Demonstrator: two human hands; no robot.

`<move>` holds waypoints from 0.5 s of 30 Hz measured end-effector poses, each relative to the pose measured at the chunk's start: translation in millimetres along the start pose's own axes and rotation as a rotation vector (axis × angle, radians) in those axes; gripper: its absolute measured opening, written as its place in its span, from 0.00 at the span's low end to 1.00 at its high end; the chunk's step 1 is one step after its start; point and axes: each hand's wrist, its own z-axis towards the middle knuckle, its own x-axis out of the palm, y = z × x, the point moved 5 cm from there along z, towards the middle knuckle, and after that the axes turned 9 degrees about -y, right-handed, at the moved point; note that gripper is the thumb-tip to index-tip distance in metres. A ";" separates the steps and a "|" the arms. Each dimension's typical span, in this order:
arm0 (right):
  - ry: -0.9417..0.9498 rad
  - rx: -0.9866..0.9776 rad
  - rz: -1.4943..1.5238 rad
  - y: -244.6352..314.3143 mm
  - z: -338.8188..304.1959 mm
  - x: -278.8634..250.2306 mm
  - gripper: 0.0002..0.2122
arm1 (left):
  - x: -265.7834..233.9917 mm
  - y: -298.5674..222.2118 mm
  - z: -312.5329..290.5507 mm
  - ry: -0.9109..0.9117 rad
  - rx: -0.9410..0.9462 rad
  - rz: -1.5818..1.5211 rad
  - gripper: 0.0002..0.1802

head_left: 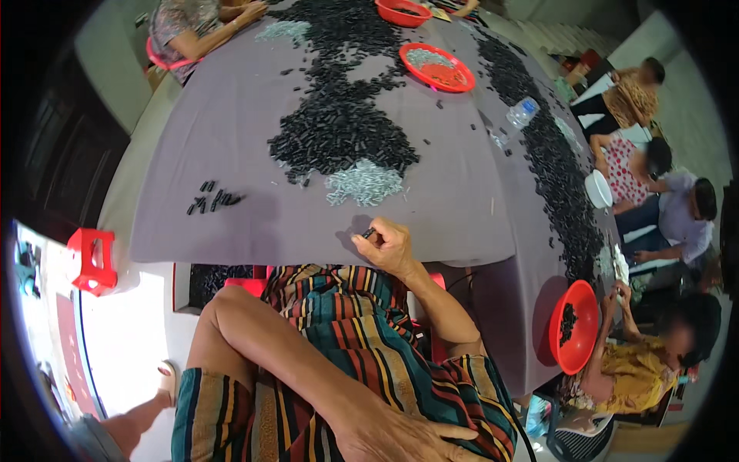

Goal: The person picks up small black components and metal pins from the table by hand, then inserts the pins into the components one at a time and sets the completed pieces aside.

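Near the table's front edge my right hand [391, 248] is closed, pinching a small black cylindrical piece [369, 233] between thumb and fingers. My left hand [404, 440] lies flat on the striped garment [339, 331] at my lap, fingers spread, holding nothing. Just beyond the right hand sits a heap of small clear pieces [364, 183]. Behind it spreads a large pile of black cylindrical pieces [339, 127]. Several loose black pieces [212, 198] lie in a small group on the left of the grey-covered table [215, 115].
Red basins [438, 67] stand at the table's far side; another red bowl [577, 327] is at the right. A plastic bottle [523, 112] lies by a second long black pile [570, 185]. Several people sit around. A red stool [92, 260] stands on the left floor.
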 end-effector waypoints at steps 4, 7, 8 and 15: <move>0.010 0.031 0.004 -2.7 -3.6 -2.1 0.15 | -0.7 3.0 -31.6 0.207 -0.232 0.103 0.30; 0.031 -0.037 -0.008 3.7 -0.7 -4.0 0.14 | -16.0 -17.0 -48.5 0.121 -0.158 0.250 0.31; 0.053 -0.043 0.019 2.1 -2.1 -4.9 0.14 | -33.0 -27.9 -51.7 -0.201 0.045 0.268 0.19; 0.077 0.115 0.087 0.4 -2.2 -9.3 0.07 | -91.5 19.3 -160.1 -0.889 -0.373 0.425 0.09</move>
